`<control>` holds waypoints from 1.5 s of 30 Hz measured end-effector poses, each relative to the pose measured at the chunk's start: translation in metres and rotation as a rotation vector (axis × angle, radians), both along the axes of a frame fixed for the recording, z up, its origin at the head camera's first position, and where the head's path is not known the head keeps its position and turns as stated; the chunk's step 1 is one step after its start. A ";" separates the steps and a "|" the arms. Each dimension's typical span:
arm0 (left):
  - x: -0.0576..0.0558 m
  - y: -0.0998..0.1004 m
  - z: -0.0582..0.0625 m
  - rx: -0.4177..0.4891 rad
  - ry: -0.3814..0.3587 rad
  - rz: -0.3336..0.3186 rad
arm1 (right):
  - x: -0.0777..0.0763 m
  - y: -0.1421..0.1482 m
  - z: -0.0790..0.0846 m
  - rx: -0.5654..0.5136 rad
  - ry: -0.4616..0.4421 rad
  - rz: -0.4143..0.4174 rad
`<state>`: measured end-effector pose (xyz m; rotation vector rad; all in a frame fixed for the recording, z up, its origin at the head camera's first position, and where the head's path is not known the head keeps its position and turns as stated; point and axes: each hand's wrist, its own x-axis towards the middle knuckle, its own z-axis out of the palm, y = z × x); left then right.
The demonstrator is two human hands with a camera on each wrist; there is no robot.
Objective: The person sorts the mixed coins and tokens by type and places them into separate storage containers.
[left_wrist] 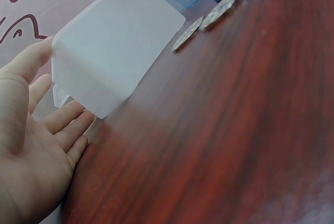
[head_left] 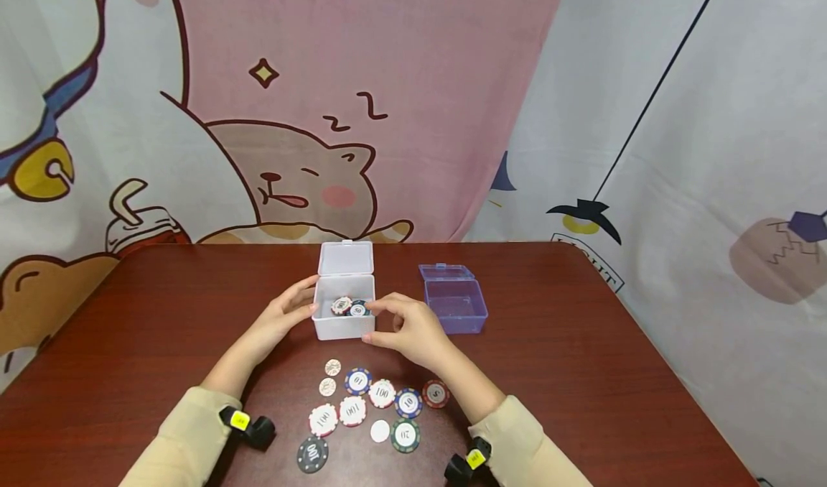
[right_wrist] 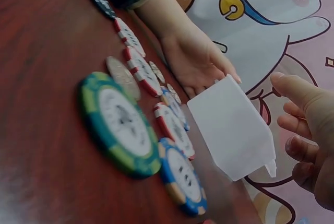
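Note:
A white plastic box (head_left: 344, 329) stands on the table with its lid (head_left: 346, 258) raised at the back. Inside lie a pale poker chip (head_left: 341, 305) and a dark blue-rimmed one (head_left: 358, 308). My left hand (head_left: 280, 323) rests against the box's left side, thumb toward the front and fingers extended along it. At the right rim is my right hand (head_left: 411, 327), thumb by the front corner. The right wrist view shows that right hand (right_wrist: 313, 135) with fingers loosely bent, nothing between them, beside the white box (right_wrist: 235, 130).
A translucent purple box (head_left: 457, 325) stands open to the right. In front lie several poker chips, among them a green one (head_left: 405, 435), a black one (head_left: 313, 455) and a red one (head_left: 436, 393), plus small coins (head_left: 327, 386). A cartoon-print curtain (head_left: 452, 77) hangs behind the table.

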<state>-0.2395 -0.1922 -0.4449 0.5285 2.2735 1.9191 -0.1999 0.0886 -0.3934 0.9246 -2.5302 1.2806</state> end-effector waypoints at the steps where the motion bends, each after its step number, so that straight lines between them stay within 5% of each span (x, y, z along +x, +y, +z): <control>1: 0.000 0.000 0.000 -0.002 0.000 0.001 | 0.002 0.001 -0.001 0.004 0.004 0.004; 26: 0.002 0.002 0.002 0.000 0.005 0.002 | 0.031 0.022 -0.021 0.170 0.010 0.031; 45: 0.002 0.001 0.003 0.007 0.001 -0.001 | 0.044 0.028 -0.031 0.278 -0.082 0.074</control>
